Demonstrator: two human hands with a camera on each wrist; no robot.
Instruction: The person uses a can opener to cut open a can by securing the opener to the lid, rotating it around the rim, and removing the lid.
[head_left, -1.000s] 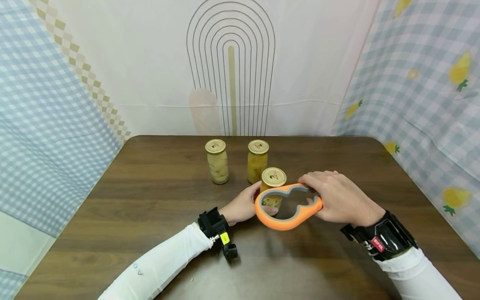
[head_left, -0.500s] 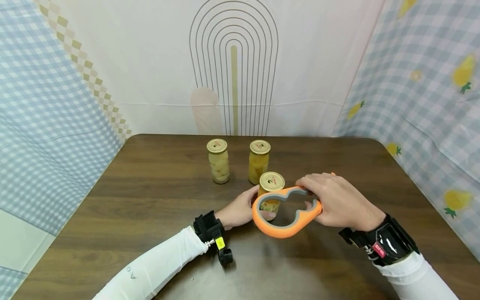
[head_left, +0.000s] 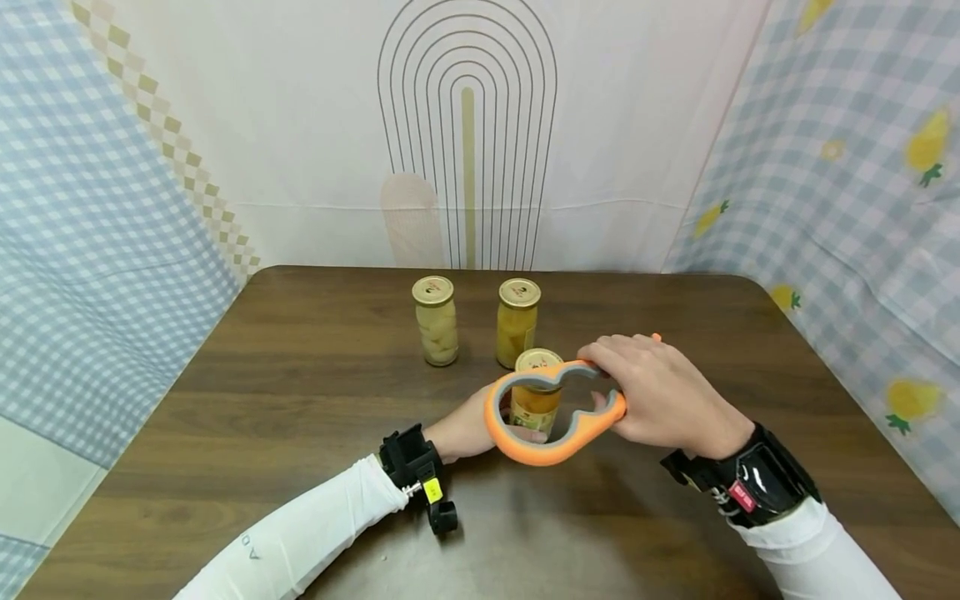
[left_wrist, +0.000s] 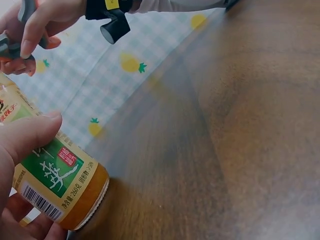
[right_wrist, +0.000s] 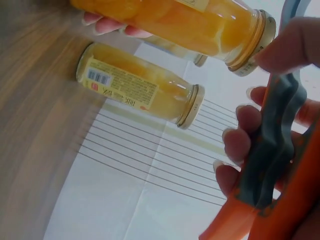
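My left hand grips a glass jar of orange fruit, which has a gold lid and stands at the middle of the table. In the left wrist view its thumb lies across the green and cream label. My right hand holds an orange jar opener with a wavy grey lining. The opener's wide loop overlaps the jar's upper part in the head view, its far edge crossing the lid. Seen from the right wrist, my fingers wrap the opener's grey-lined side, and the thumb is right by the lid.
Just behind the held jar stands a second jar with yellow fruit. Another jar with pale contents is to its left. Both have gold lids. The brown wooden table backs onto a white patterned cloth.
The held jar has come slightly toward me, and my left hand with it. My right hand has carried the opener left, so its loop now overlaps the jar's lid.
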